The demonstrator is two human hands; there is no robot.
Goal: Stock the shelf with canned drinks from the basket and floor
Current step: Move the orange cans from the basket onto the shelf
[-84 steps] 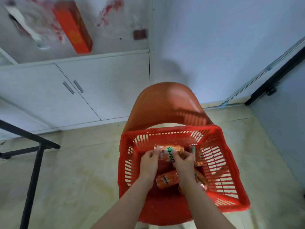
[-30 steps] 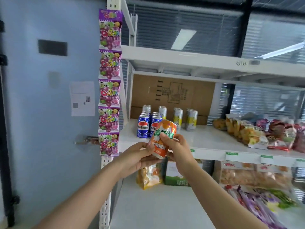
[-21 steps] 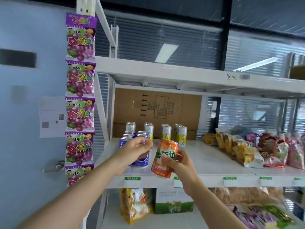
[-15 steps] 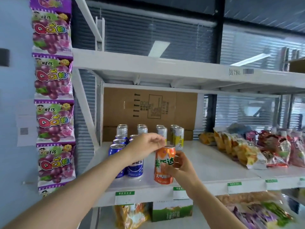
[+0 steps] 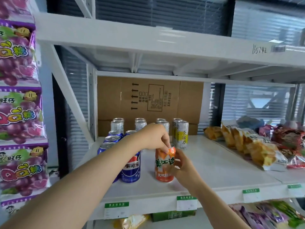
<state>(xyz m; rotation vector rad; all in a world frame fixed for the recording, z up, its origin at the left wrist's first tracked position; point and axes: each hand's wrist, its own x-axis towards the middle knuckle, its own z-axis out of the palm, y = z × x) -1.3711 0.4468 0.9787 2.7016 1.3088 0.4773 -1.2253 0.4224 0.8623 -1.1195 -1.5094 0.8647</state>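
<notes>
Shelf, centre frame: our left hand pinches can top, right hand grips its side; placing step, release next.

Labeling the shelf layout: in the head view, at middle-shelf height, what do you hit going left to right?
hanging candy bags → blue cola cans → orange can → yellow-and-white can → snack bags. The silver cans at the back overlap these, so they are left out.

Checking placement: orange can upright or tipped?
Upright: orange can stands base-down on shelf, left hand at its top, right hand at its side.
</notes>
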